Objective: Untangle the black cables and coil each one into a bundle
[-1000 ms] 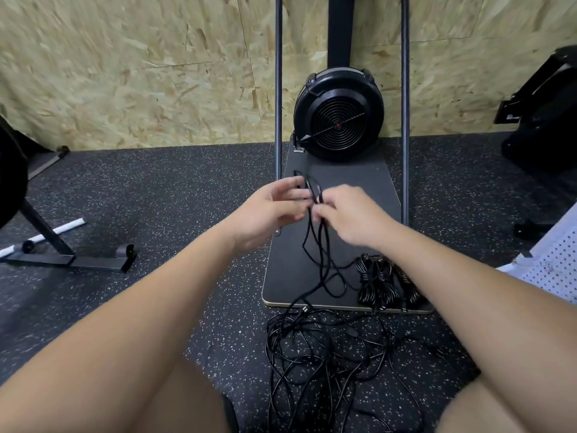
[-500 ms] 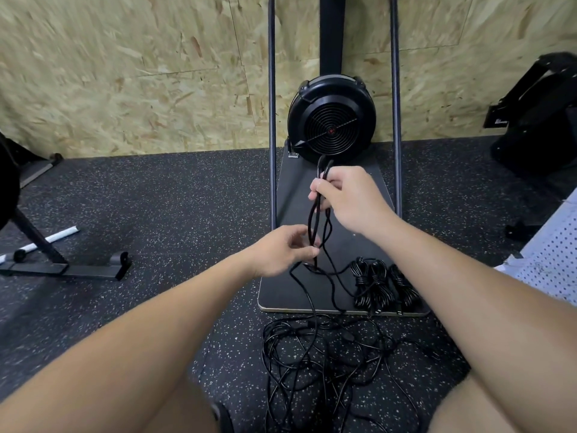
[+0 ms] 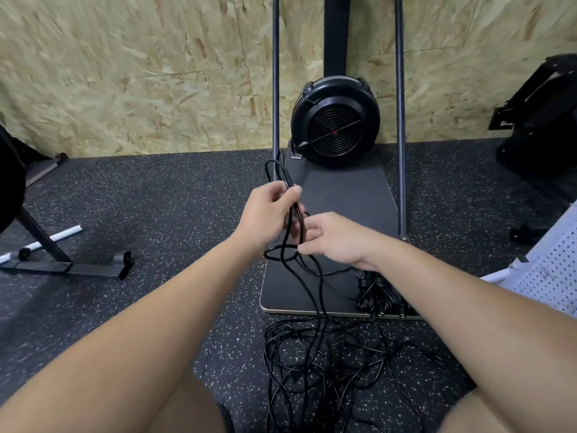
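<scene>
While our left hand [image 3: 265, 214] pinches the limp cable's loops [image 3: 292, 220] at twelve o'clock, our right hand [image 3: 335, 237] pinches a strand beneath; the tangle [image 3: 312, 364] sprawls at six o'clock.

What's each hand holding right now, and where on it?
Left hand grips a few loops of black cable just below their top bend. Right hand pinches the same cable lower down, where it trails to the tangle.

Glossy black cable [image 3: 290, 214] in left hand [image 3: 265, 214]; beyond, matt board [image 3: 343, 195]; rough chipboard wall [image 3: 125, 73]; speckled rubbery floor [image 3: 156, 214] below.
</scene>
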### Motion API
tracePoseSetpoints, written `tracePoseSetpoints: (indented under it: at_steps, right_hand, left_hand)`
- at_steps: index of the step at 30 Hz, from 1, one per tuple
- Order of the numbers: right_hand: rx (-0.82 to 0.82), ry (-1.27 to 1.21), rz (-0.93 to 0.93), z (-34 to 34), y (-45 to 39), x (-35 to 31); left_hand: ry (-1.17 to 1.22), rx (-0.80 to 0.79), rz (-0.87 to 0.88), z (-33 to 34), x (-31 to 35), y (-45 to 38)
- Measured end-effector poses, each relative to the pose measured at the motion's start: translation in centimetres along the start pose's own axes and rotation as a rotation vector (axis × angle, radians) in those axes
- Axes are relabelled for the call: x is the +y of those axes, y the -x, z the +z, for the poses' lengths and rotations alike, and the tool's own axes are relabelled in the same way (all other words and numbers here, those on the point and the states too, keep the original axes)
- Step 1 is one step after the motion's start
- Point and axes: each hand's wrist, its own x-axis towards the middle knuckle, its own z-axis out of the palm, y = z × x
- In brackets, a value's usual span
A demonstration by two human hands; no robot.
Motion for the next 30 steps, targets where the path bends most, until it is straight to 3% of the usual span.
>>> tracePoseSetpoints:
  at_steps: [3,12,17,21,24,30]
  right_hand:
    - [0.011,-0.104,0.003,1.2,-0.5,0.5]
    - [0.081,-0.001,-0.029,1.9,-0.8,-0.1]
    - [0.262,-0.089,-0.012,-0.2,-0.5,-1.2]
    - [0.308,-0.177,-0.004,-2.3,-0.4,-0.9]
    - [0.316,-0.136,0.009,-2.6,-0.1,-0.7]
    - [0.255,0.084,-0.017,-2.4,0.5,-1.3]
  left_hand:
    - [-0.025,-0.012,-0.036,-0.2,-0.3,0.1]
    - [-0.018,-0.038,-0.057,-0.8,-1.2,0.1]
    - [0.074,-0.224,-0.143,-0.9,-1.4,0.7]
    - [-0.018,-0.345,-0.063,-0.6,-1.4,1.4]
    - [-0.06,-0.328,-0.035,-0.4,-1.4,1.6]
    - [-0.367,-0.274,-0.032,-0.3,-3.1,1.0]
